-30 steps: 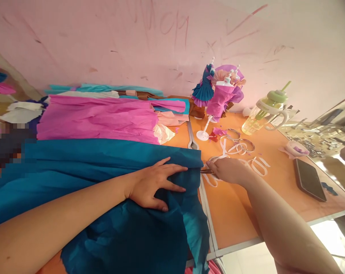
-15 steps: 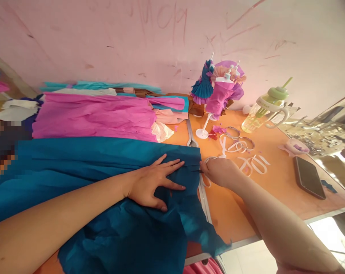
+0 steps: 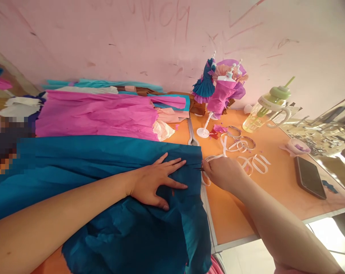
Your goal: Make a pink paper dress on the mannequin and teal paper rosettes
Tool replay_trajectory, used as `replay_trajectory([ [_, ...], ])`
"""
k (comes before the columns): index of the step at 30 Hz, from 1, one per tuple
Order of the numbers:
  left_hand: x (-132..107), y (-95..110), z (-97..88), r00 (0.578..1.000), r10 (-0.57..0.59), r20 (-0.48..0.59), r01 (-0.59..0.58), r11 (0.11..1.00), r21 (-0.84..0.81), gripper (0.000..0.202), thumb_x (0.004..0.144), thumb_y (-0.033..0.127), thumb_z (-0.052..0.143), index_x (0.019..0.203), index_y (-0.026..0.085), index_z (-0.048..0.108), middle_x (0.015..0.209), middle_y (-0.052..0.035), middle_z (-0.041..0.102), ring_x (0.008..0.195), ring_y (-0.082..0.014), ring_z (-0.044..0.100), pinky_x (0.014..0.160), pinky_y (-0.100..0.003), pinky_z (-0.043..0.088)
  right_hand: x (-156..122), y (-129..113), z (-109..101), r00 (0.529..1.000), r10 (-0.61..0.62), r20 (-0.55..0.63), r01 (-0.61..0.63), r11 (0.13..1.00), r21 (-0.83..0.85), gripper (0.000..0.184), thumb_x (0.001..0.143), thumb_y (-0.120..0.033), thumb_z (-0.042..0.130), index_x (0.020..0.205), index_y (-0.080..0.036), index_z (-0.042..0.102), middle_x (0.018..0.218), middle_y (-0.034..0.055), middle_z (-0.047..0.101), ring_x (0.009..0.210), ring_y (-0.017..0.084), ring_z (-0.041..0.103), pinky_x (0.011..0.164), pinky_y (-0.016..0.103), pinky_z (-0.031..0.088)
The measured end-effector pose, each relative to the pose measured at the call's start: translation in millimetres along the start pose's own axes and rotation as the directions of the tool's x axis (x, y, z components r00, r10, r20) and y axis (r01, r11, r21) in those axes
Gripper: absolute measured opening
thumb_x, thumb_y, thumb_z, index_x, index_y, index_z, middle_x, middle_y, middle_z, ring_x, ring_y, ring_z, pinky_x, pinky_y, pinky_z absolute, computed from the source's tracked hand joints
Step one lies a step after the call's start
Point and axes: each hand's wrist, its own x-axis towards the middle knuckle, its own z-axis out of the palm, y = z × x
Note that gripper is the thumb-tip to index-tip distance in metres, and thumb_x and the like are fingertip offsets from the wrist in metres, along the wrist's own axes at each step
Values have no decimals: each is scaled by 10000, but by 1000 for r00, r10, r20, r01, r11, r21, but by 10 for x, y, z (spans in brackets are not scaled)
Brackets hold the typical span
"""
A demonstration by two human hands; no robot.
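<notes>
A large sheet of teal crepe paper (image 3: 83,163) lies across the orange table (image 3: 238,213) and hangs over its front edge. My left hand (image 3: 157,180) rests flat on the sheet with its fingers spread, close to the right edge of the paper. My right hand (image 3: 222,173) is closed around a pair of scissors (image 3: 199,169), of which only the dark tip shows. That tip meets the paper's right edge just beyond my left fingertips.
Pink crepe paper (image 3: 95,118) and other coloured sheets are stacked behind. Two small dress forms in paper dresses (image 3: 218,93), white paper strips (image 3: 246,156), a green-lidded bottle (image 3: 265,108), a small bowl (image 3: 296,146) and a black phone (image 3: 309,177) stand to the right.
My right hand has crept a little to the left, taking the scissor tip into the paper's edge. The hanging flap of teal paper has shifted about. My left hand has stayed put.
</notes>
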Motion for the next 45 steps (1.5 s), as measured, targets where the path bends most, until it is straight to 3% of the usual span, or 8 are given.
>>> replay_trajectory([
  [4,12,18,11,1000,1,-10,-1,1000,-10,717,750,650,672,1406,487,433,1648,-52,-11,1479,-448,93,1074,-764,-70,48,-28,28,1000,-18,3,18,999,-27,365,969,-291,350,962,-151,687,779,133,687,776,289,680,604,324,457],
  [9,25,1,65,998,41,-38,-41,999,-13,741,724,636,709,1399,464,460,1648,-57,-28,1468,-482,89,1056,-773,-97,151,-149,27,990,136,37,-139,987,78,522,985,-343,279,761,-171,718,789,134,710,790,285,690,648,358,495],
  [13,28,-1,69,999,33,-21,-33,999,3,739,737,644,689,1410,470,439,1647,-63,-46,1471,-477,84,1055,-773,-95,170,-191,54,997,74,3,-74,997,5,447,981,-338,337,850,-150,721,814,161,711,797,313,702,652,392,513],
  [20,26,75,-15,1000,16,9,-16,1000,5,722,754,665,658,1412,459,442,1644,-77,-56,1475,-464,81,1068,-762,-75,121,-192,124,999,30,-41,-32,998,-46,442,990,-313,322,840,-127,694,766,162,692,755,326,707,613,408,530],
  [27,32,77,14,998,49,-34,-50,999,-7,733,733,636,701,1401,459,458,1643,-55,-66,1471,-470,100,1078,-743,-103,72,-241,71,998,23,-59,-26,998,-52,487,1006,-287,258,859,-122,692,804,175,693,759,316,707,591,391,526],
  [32,37,73,22,999,43,-34,-43,999,-15,730,733,635,703,1399,472,454,1644,-48,-56,1469,-472,108,1081,-747,-90,30,-143,14,999,-47,17,49,993,-107,290,946,-209,412,907,-121,685,776,165,685,779,327,700,602,392,521],
  [37,41,76,49,996,65,-67,-67,998,-22,731,712,626,729,1381,469,482,1646,-42,-35,1465,-477,125,1086,-742,-94,69,-180,23,997,63,-32,-64,998,-18,495,1001,-327,284,841,-106,697,775,186,688,778,341,701,587,402,519],
  [45,52,95,45,997,59,-46,-60,998,-25,733,719,626,723,1388,479,464,1644,-40,-52,1469,-474,103,1080,-744,-106,61,-223,49,998,-43,-37,42,999,-31,457,994,-278,301,867,-138,718,788,156,699,725,309,701,574,373,503],
])
